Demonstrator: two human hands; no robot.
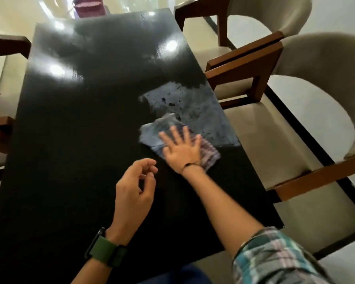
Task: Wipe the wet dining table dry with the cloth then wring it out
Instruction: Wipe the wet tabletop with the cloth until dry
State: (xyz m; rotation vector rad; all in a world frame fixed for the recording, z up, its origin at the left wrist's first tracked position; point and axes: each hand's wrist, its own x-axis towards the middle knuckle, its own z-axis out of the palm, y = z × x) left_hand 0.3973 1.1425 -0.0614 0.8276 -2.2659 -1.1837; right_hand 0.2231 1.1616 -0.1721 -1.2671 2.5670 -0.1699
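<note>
Head view of a dark table [74, 140] flanked by chairs [291, 124]. The right hand [181, 149] lies flat, fingers straight and spread, pressing a checked cloth [158, 133] onto the tabletop near its right edge; it grips nothing. Just beyond the cloth, a wet patch [195, 107] with dark spots glistens. The left hand [134, 188] hovers above the table just left of the right wrist, fingers loosely curled, holding nothing. A purple basket [88, 6] sits past the far end.
</note>
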